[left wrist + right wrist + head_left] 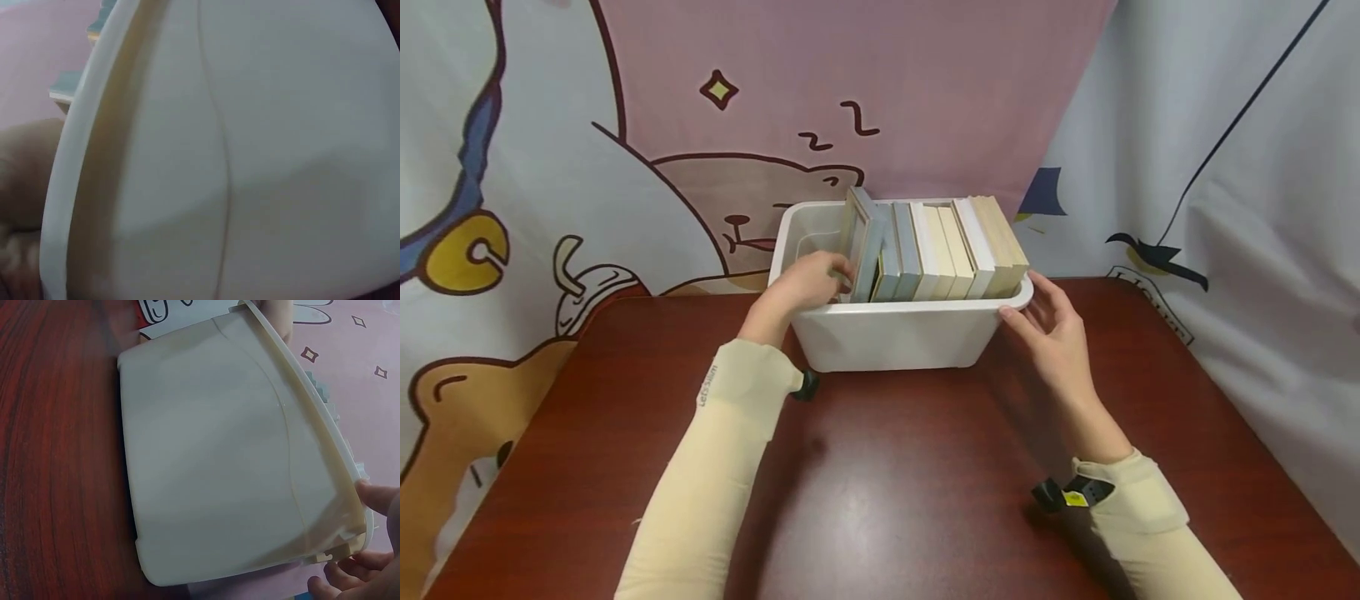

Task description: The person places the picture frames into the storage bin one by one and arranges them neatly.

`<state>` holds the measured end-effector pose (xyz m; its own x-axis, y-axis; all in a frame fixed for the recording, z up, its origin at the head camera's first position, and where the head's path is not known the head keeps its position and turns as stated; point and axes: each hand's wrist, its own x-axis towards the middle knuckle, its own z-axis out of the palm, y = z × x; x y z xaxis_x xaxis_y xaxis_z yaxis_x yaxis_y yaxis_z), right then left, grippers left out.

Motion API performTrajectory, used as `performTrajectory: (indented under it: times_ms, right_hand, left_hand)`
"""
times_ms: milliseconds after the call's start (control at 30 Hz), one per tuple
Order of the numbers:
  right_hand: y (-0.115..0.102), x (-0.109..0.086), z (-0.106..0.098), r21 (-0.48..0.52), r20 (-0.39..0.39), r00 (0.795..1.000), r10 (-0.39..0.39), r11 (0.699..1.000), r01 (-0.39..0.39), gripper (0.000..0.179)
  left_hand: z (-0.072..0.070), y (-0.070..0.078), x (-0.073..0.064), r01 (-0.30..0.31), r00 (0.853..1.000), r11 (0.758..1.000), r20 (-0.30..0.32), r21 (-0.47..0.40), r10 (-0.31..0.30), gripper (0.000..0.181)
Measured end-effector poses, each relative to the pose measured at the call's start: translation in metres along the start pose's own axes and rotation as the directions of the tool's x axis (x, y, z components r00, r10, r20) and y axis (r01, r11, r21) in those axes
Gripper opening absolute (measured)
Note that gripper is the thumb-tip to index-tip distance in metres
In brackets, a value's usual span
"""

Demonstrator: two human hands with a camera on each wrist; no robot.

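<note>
A white plastic bin (895,335) stands on the table, holding a row of upright books (951,250) with grey, white and cream edges. My left hand (812,279) reaches over the front rim into the bin's left end. Its bent fingers are against the leftmost grey book (867,246), which leans and rises above its neighbours; the fingertips and thumb are partly hidden. At the bin's front right corner, my right hand (1054,329) grips the rim, thumb on the front and fingers round the side. In the right wrist view, the right thumb (377,497) lies on the rim.
The dark red-brown table (887,492) extends in front of the bin and to both sides. A curtain (925,92) with cartoon animals hangs behind the bin. Some inner space shows at the bin's left end, beside the books. Each wrist wears a small black device (1049,495).
</note>
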<state>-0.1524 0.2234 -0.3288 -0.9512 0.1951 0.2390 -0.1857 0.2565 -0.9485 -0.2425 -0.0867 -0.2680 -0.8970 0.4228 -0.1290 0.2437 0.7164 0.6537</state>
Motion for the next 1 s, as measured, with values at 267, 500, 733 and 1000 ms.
performTrajectory:
  times_ms: [267, 500, 733, 1000]
  right_hand:
    - [0.002, 0.004, 0.001, 0.001, 0.012, 1.000, -0.019, 1.000, 0.019, 0.066]
    - [0.002, 0.007, 0.006, 0.018, 0.015, 0.999, -0.030, 0.999, 0.030, 0.065]
    - [0.004, 0.013, 0.012, 0.030, 0.039, 0.999, -0.034, 0.999, 0.033, 0.064]
    - [0.011, 0.014, 0.001, 0.016, 0.051, 0.997, -0.060, 0.998, 0.060, 0.064]
  left_hand:
    - [0.002, 0.007, 0.003, 0.095, 0.983, 0.967, -0.131, -0.236, -0.129, 0.067]
    - [0.002, 0.008, 0.006, 0.142, 0.983, 0.965, -0.084, -0.222, -0.164, 0.047]
    - [-0.003, 0.006, 0.005, 0.173, 0.982, 0.934, -0.022, -0.313, -0.189, 0.055]
    - [-0.005, -0.001, -0.014, 0.086, 0.980, 0.983, -0.166, -0.162, -0.113, 0.052]
